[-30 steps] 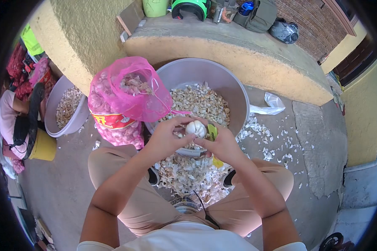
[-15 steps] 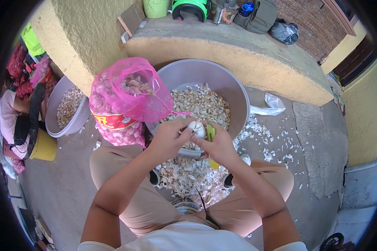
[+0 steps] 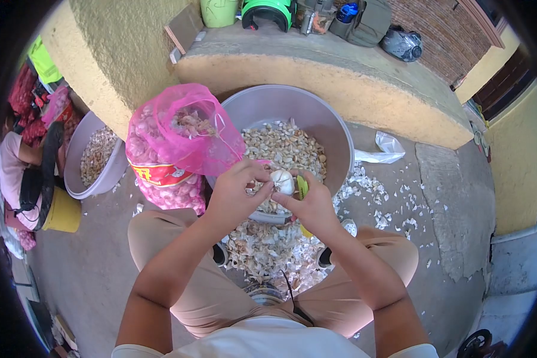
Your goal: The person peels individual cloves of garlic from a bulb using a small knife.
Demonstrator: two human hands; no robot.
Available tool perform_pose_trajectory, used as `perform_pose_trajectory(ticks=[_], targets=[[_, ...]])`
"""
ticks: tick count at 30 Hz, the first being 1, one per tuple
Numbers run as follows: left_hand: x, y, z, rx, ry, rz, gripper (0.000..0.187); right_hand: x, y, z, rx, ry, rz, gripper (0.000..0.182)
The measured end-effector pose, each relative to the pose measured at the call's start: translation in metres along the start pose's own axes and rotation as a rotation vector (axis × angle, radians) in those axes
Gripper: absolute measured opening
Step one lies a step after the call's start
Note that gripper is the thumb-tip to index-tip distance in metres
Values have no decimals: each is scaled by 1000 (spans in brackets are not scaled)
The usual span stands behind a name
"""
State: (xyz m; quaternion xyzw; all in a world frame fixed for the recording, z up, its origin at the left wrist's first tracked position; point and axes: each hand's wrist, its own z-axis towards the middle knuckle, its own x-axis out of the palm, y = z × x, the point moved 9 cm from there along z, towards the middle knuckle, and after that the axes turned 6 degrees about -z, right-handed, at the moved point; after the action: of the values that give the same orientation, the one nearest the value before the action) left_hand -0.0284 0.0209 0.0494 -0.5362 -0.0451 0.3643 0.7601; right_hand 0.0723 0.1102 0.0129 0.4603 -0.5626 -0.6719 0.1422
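Note:
A whole white garlic bulb (image 3: 283, 182) is held over the near rim of a large greyish tub (image 3: 338, 149). My left hand (image 3: 235, 190) has its thumb and fingertips curled at the bulb's left side. My right hand (image 3: 312, 204) grips the bulb from the right, thumb in front, along with a yellow-green object (image 3: 303, 187) whose kind is mostly hidden by the fingers. Loose garlic cloves (image 3: 286, 142) cover the tub's bottom. Below the hands, a heap of papery garlic skins (image 3: 262, 250) lies between my feet.
A pink mesh sack (image 3: 167, 143) of garlic stands against the tub's left side. Farther left, a seated person (image 3: 18, 161) is beside another tub (image 3: 80, 190) of cloves. Behind is a concrete ledge (image 3: 328, 89) with a green helmet (image 3: 268, 13). A plastic bag (image 3: 385, 149) lies right.
My left fingers have loosened and spread slightly at the bulb, showing more of it. The bulb and the yellow-green object have turned slightly in my right hand. The whole view has shifted a little.

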Motion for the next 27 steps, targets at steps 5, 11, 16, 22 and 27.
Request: perform_pose_trajectory(ticks=[5,11,16,22,27], targets=[[3,4,0,-97,25,-27,11,-2,4,-1,-146,-89,-153,53],[6,8,3,-101,67,-21,11,-2,5,1,-96,-72,-186,53],[-2,25,7,-151,24,37,13,-1,13,-1,-158,-49,-194,55],[3,30,-1,-323,101,-175,23,-2,7,-2,-56,51,-66,56],[10,-8,-1,5,201,48,20,-2,4,-2,-112,18,-151,54]])
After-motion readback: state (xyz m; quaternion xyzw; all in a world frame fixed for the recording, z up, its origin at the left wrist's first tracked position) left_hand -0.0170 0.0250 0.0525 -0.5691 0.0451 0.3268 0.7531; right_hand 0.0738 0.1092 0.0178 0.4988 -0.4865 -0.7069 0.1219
